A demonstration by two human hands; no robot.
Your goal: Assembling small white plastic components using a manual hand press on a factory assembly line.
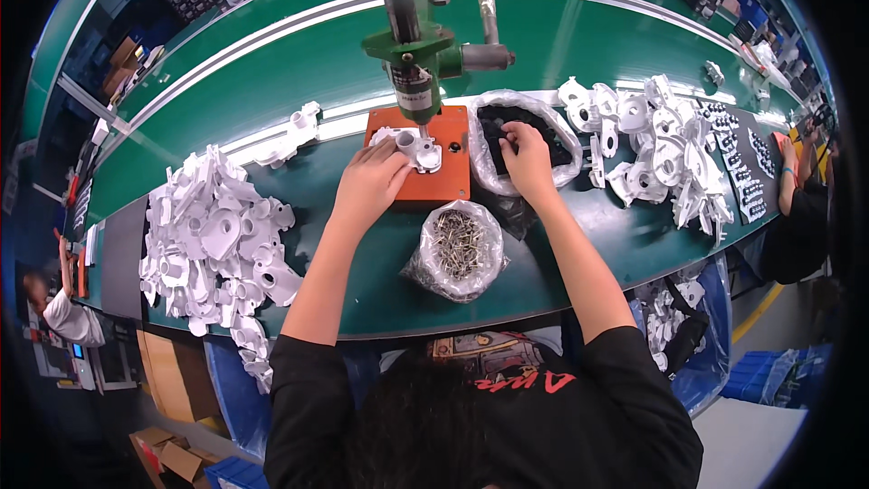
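Note:
Under the green press head, a white plastic part with a round collar sits on the orange fixture block. My left hand grips this part's left side, fingers closed along its edge. Right of the block stands a clear plastic bag filled with small black pieces. My right hand is over that bag, its fingers curled together; whatever they pinch is too small or hidden to make out. Nearer me, another bag holds many metal screws or pins.
White plastic parts form a big pile at the left and another pile at the right. Black pieces stand in rows on a dark board. A bin lined with blue plastic is below the table. Co-workers sit at both sides.

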